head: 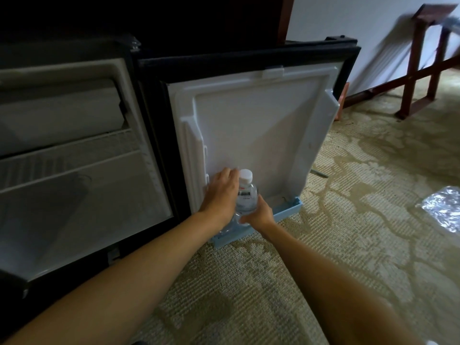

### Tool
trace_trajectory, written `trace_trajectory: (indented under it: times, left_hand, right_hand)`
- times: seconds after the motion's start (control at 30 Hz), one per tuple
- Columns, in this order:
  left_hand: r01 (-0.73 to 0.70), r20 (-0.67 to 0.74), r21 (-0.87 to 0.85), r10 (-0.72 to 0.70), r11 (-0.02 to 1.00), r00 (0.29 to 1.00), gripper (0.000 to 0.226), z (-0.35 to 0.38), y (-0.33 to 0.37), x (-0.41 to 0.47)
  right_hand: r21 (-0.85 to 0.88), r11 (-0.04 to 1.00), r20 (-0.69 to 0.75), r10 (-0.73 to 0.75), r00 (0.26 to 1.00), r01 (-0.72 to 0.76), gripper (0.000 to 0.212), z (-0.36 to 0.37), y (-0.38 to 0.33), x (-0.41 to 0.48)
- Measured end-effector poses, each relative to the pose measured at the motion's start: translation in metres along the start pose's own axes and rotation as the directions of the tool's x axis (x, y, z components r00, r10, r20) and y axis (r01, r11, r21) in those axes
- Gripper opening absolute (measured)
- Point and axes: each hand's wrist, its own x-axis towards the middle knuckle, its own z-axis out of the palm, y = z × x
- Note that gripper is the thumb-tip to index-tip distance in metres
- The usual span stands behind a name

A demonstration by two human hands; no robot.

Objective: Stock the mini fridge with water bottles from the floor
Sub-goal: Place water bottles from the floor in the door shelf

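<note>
The mini fridge (74, 155) stands open at the left, with a wire shelf inside. Its door (249, 125) swings out to the right, and a light blue door rack (286, 210) runs along its bottom. A clear water bottle (246, 195) with a white cap stands upright in that rack. My right hand (258, 215) grips the bottle low on its right side. My left hand (221, 192) lies against the bottle's left side, fingers reaching past it toward the door panel. Another bottle may be hidden behind my left hand; I cannot tell.
Patterned beige carpet (348, 245) covers the floor. A crinkled clear plastic wrap (443, 210) lies at the right edge. A dark red wooden stand (423, 70) stands by the white wall at the back right.
</note>
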Motion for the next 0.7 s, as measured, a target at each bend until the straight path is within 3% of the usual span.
trace_trajectory:
  times: [0.27, 0.43, 0.7]
  left_hand:
    - [0.019, -0.023, -0.15, -0.023, 0.988, 0.999, 0.056, -0.003, -0.001, -0.013]
    - [0.031, -0.018, -0.18, -0.035, 0.983, 0.999, 0.057, -0.004, 0.0, -0.014]
    - [0.043, 0.032, -0.046, -0.042, 0.998, 0.999, 0.061, 0.0, 0.003, -0.01]
  right_hand:
    - [-0.036, 0.999, 0.038, -0.021, 0.999, 0.023, 0.077, 0.01, 0.005, 0.007]
    - [0.048, 0.999, 0.065, -0.002, 0.998, -0.001, 0.077, 0.009, 0.006, 0.007]
    - [-0.049, 0.998, 0.153, 0.038, 0.987, -0.031, 0.077, 0.001, -0.002, 0.003]
